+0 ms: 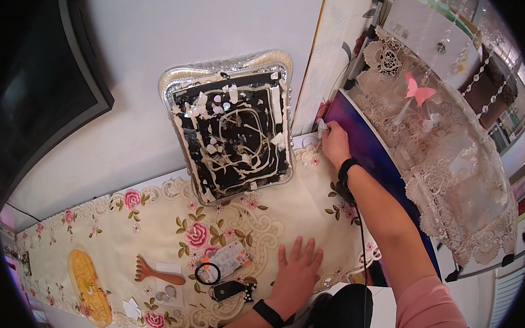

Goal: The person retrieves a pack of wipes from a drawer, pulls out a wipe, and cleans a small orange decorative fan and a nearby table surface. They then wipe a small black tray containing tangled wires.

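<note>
My right hand (336, 143) holds a crumpled white tissue (322, 128) at the cabinet's back right corner, beside a blue and purple panel (369, 156). My left hand (298, 266) lies palm down, fingers spread, on the floral embroidered tablecloth (152, 229). Left of it are a black hair tie (207, 273), a packet with writing (228, 260) and a black key fob (229, 290). A wooden comb (161, 276) and several coins (166, 293) lie farther left. Behind them a framed black panel (235, 131), with dried glue and white fragments on it, leans on the wall.
A yellow oval object (87, 288) lies at the left, with white paper pieces (132, 308) near it. A dark television (57, 95) overhangs the left side. At the right stands a lace-covered surface (441, 160) with a pink butterfly (419, 90). A black cable (362, 231) hangs by my right arm.
</note>
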The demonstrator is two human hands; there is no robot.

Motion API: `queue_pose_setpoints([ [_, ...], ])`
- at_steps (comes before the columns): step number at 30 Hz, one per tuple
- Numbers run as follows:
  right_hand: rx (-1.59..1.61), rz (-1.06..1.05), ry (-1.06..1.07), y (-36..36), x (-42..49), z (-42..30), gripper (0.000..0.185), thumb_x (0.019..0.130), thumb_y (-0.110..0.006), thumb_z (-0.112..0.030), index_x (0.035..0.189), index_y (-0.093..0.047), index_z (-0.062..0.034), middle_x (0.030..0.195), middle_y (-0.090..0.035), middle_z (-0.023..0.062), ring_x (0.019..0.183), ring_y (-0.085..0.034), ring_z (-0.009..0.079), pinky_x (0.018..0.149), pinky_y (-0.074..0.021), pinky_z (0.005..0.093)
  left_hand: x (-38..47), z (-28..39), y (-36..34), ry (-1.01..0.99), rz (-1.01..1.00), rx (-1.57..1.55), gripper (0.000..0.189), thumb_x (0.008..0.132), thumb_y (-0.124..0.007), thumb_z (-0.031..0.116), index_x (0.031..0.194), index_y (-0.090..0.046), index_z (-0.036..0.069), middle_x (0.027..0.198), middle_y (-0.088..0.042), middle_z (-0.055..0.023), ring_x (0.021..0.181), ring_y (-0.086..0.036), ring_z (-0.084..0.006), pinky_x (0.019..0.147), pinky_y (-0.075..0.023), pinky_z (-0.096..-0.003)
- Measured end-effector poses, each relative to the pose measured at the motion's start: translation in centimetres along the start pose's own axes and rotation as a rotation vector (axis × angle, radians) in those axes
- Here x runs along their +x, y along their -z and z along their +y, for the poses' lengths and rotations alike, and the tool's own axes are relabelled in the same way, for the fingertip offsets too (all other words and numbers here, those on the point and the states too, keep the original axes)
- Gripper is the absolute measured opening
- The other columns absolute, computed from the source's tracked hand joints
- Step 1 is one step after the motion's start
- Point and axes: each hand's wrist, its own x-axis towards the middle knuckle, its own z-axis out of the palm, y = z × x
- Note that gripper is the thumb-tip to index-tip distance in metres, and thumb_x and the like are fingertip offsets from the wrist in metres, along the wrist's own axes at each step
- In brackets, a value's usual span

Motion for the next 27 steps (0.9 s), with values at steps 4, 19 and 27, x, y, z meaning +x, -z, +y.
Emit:
queue_pose_setpoints([
  [4, -0.224, -0.078, 0.139, 0.2, -0.2, 0.2, 0.017, 0.088, -0.069, -0.007, 0.101, -0.076, 0.0003, 0.096, -0.072, 0.0262, 0.094, -0.071, 0.0433, 0.086, -0.0569, 0.0479, -0.1, -0.2, -0.2, -0.001, 0.031, -0.066, 0.067, 0.088, -0.076, 0.025, 0.149, -0.051, 0.013, 0.162, -0.039, -0.0150, 0.154, -0.029, -0.0401, 0.119, -0.0236, -0.0697],
  [19, -0.206, -0.271, 0.135, -1.6, 1.7, -0.7, 0.018, 0.086, -0.070, -0.011, 0.099, -0.079, -0.0020, 0.101, -0.073, 0.0267, 0.098, -0.071, 0.0432, 0.088, -0.0574, 0.0484, -0.3, -0.3, -0.3, -0.015, 0.027, -0.052, 0.067, 0.090, -0.074, 0.026, 0.150, -0.049, 0.012, 0.163, -0.038, -0.0151, 0.153, -0.029, -0.0397, 0.121, -0.0232, -0.0681],
  [27, 0.028, -0.344, 0.335, -3.8, 0.0, -2.9, 0.013, 0.080, -0.069, -0.004, 0.089, -0.078, -0.0008, 0.090, -0.072, 0.0258, 0.088, -0.072, 0.0409, 0.083, -0.0573, 0.0435, -0.1, -0.2, -0.2, -0.009, 0.015, -0.053, 0.067, 0.090, -0.075, 0.025, 0.150, -0.050, 0.012, 0.163, -0.037, -0.0148, 0.154, -0.027, -0.0405, 0.120, -0.0232, -0.0683],
])
